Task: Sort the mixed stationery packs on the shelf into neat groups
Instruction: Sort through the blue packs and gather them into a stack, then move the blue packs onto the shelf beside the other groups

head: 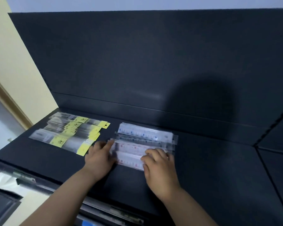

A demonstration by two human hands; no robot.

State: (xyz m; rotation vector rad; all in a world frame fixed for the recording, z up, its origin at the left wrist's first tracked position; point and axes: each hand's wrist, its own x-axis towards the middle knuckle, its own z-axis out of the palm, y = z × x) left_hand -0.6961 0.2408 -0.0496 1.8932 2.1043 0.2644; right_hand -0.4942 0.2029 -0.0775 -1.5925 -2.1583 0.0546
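Observation:
Two groups of packs lie on the dark shelf [211,168]. On the left is a loose spread of clear packs with yellow header cards [69,132]. In the middle sits a pile of long clear ruler packs [145,137], blue-marked ones at the back and red-marked ones in front. My left hand [100,157] rests at the left end of the ruler pile with fingers stretched out against the pack ends. My right hand [158,163] lies on top of the front red-marked packs, fingers bent and pressing down on them.
A tall dark back panel [137,62] rises behind the shelf. The shelf's front edge carries a label strip [114,211]. An adjoining dark shelf unit [278,157] meets this one at the right. A cream wall [15,70] stands at the left.

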